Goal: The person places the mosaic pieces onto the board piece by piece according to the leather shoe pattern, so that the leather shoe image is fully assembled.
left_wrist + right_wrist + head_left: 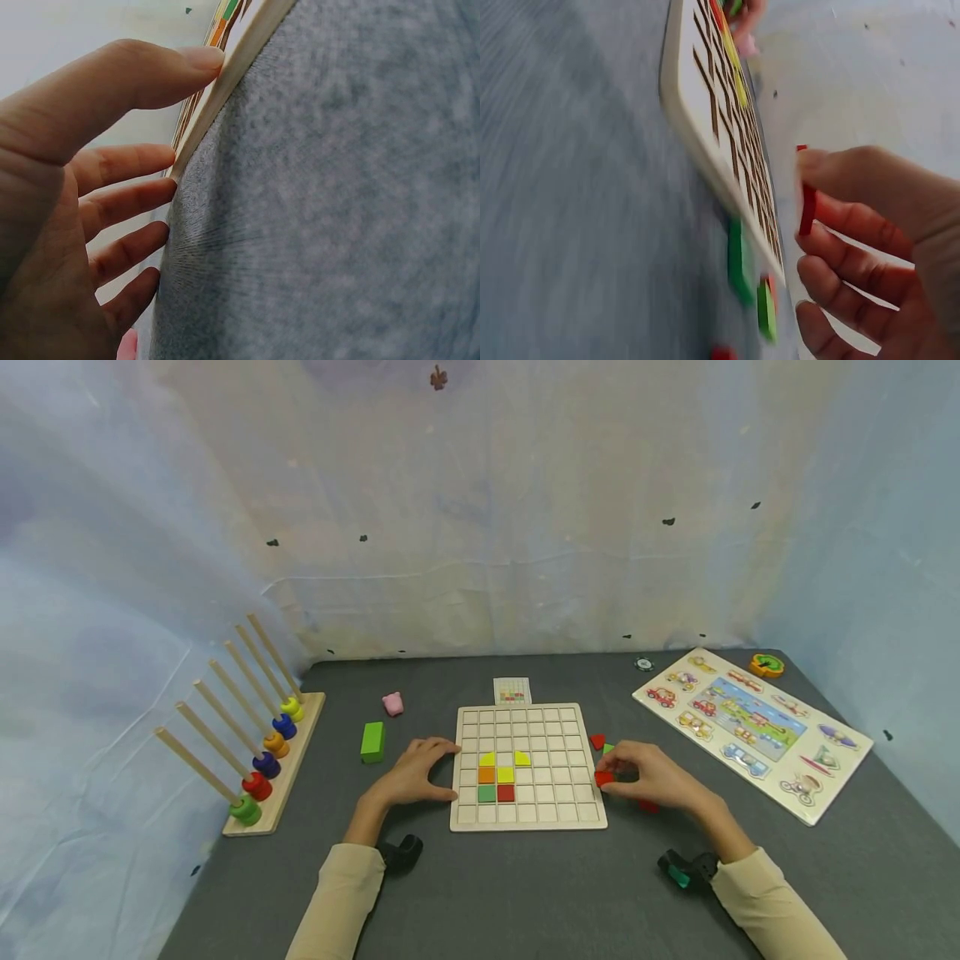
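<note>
A square wooden grid board (528,825) lies on the dark table. In its lower left cells sit a green tile (487,793), a red tile (506,792), an orange tile (487,774), a yellow square tile (506,774) and two yellow tiles with slanted sides. My left hand (408,774) touches the board's left edge with its thumb and fingertips, fingers loosely spread. At the right edge, my right hand (654,774) pinches a thin red tile (808,206) between thumb and fingers. Beside that hand lie loose pieces, among them a red one (597,741) and a green one (766,309).
Behind the board is a printed pattern card (512,692). To the left stand a peg stacker (311,718) with coloured rings, a green block (372,743) and a small pink figure (393,703). A vehicle puzzle (750,685), a round chip (644,664) and an orange-green toy (767,665) lie right.
</note>
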Motion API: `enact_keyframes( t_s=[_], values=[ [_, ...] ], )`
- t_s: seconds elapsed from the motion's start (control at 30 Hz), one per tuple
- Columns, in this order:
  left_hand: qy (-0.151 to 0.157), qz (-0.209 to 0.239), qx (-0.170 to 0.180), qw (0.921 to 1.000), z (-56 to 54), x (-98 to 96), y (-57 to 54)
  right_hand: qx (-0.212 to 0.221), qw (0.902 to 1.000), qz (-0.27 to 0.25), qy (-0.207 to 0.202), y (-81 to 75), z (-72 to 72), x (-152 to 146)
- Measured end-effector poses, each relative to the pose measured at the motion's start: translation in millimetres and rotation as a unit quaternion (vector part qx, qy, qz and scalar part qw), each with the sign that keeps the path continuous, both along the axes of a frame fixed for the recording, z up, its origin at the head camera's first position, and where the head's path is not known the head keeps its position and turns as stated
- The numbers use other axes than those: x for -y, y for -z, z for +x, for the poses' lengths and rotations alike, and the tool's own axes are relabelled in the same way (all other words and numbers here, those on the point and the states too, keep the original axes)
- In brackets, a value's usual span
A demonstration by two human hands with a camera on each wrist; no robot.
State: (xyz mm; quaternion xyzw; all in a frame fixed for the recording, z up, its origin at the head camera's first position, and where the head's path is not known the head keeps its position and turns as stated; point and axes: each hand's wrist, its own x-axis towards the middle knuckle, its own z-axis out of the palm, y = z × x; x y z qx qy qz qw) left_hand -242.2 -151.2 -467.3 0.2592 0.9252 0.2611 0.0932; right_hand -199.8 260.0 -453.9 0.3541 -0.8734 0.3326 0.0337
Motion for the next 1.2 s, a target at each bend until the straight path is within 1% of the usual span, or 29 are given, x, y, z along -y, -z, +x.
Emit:
enact_keyframes(
  t_s=[0.1, 0.2, 0.43, 0.53, 0.63, 0.77, 0.83, 0.97, 1.2],
  values=[
    [-0.001, 0.003, 0.003, 1.0, 0.3, -0.1, -0.5, -0.005, 0.9996, -0.01, -0.027, -2.6, -3.7, 17],
    [0.0, 0.004, 0.004, 1.0, 0.5, -0.1, -0.9, -0.007, 0.999, -0.007, -0.042, -3.5, -6.6, 33],
    [0.0, 0.004, 0.008, 1.0, -0.5, 0.3, -0.2, 0.001, 0.9988, 0.009, -0.048, -4.0, -8.4, 70],
    [-0.001, 0.003, 0.008, 1.0, -0.9, 0.5, 0.3, -0.009, 0.9985, 0.015, -0.053, -0.7, -9.0, 83],
    [0.0, 0.001, 0.005, 1.0, -1.1, 0.5, 0.4, -0.036, 0.9974, 0.023, -0.058, 4.9, -10.0, 93],
    [0.001, -0.002, 0.001, 1.0, -0.8, 0.5, 0.3, -0.07, 0.9951, 0.027, -0.065, 10.2, -10.3, 103],
    [0.001, -0.002, 0.001, 1.0, -0.5, 0.1, 0.2, -0.078, 0.9944, 0.03, -0.065, 11.2, -9.9, 105],
    [0.004, 0.0, 0.0, 1.0, -0.1, -0.3, -0.4, -0.078, 0.9942, 0.033, -0.066, 11.9, -9.3, 106],
    [0.003, -0.002, -0.004, 1.0, -1.2, -0.2, 0.4, -0.065, 0.9948, 0.03, -0.072, 11.1, -9.2, 106]
  ],
)
